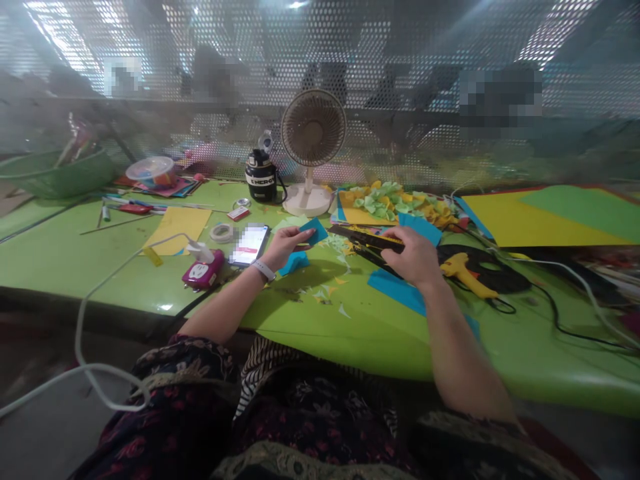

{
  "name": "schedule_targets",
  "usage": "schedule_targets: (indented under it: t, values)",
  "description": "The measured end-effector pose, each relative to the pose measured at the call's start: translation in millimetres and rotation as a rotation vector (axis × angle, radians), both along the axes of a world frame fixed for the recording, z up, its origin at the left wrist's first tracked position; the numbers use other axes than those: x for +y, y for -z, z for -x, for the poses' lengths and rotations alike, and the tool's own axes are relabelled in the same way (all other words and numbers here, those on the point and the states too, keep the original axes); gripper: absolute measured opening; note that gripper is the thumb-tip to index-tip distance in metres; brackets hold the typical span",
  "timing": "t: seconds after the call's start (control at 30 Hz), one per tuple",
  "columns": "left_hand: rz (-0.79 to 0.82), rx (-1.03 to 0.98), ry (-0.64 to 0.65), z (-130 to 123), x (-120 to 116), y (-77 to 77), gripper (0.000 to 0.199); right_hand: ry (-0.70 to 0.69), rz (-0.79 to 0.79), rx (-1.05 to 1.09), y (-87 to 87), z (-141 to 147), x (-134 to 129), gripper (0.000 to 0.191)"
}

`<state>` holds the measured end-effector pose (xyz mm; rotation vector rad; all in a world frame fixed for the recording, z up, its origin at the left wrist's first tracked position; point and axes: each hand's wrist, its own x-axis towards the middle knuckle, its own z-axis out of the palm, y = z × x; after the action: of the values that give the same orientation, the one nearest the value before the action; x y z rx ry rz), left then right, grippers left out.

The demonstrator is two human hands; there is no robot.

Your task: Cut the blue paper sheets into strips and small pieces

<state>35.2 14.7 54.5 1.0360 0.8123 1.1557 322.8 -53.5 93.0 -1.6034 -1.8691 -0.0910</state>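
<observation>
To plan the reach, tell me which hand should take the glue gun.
Right hand: nearest the yellow glue gun, though it holds a black-and-yellow item. The left hand is farther off, on blue paper.

smartphone display [249, 245] blurred past reading; pixelated patches [500, 100] mar the perforated metal screen [320, 40]; dark object [367, 241] under the right hand [409, 255] partly hidden, unidentifiable.

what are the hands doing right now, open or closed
Left hand: closed, holding a blue paper piece.
Right hand: closed, holding a long black and yellow object.
</observation>
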Motion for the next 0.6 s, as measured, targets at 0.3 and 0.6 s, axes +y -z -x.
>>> schedule_targets:
  t: [0.3, 0.6]
  values:
    - [-0.021, 0.024, 0.014, -1.0, -1.8, 0.8, 0.050, -0.019, 0.018, -0.029, 2.7, 1.7, 1.2, 0.030]
    - [-0.021, 0.012, 0.018, -0.7, -0.3, 1.9, 0.052, -0.009, -0.028, -0.005, 0.4, -2.7, 0.1, 0.031]
